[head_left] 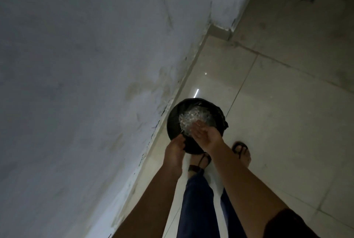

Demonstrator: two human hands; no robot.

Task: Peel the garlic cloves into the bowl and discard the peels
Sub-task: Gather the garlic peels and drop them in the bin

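A round black bin (173, 120) with a black liner stands on the floor against the wall. Inside it lies a pale, crinkly, see-through mass (191, 118) that looks like garlic peels or thin plastic; which one I cannot tell. My left hand (175, 148) grips the bin's near rim. Over the bin's opening, my right hand (206, 137) is turned palm up with its fingers loosely spread, the fingertips touching the pale mass. No bowl or garlic cloves are in view.
A grey plastered wall (86, 84) fills the left side and meets the glossy tiled floor (277, 122) beside the bin. My two sandalled feet (242, 150) stand right behind the bin. A wall corner (222, 26) juts out farther back.
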